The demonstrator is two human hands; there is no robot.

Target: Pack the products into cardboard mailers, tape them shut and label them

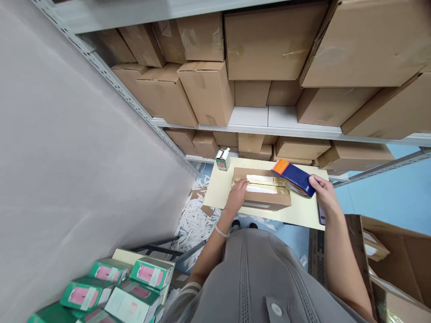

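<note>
Tabletop (215,197) in pale yellow carries the taped carton (262,198), above a light-blue floor (387,190). Beyond the carton rise metal shelves (286,131) packed with brown boxes (266,51); to its left, past white paper strips (195,220) heaped on the floor, runs a pale wall (84,134).

Just beyond the carton's left end stands a small green-and-white box (222,161). Nearer the person, left of the carton, green boxes (81,296) are piled; to its right gapes a large open box (397,233).

The carton lies with its long axis left to right, roughly along the shelves, white labels and clear tape on top. Over its right end slants a tape dispenser (296,177), orange end pointing left and away. The right hand (325,195) has its fingers clamped on the blue end; the left hand's (237,195) lie on the carton's left part, unclenched.
</note>
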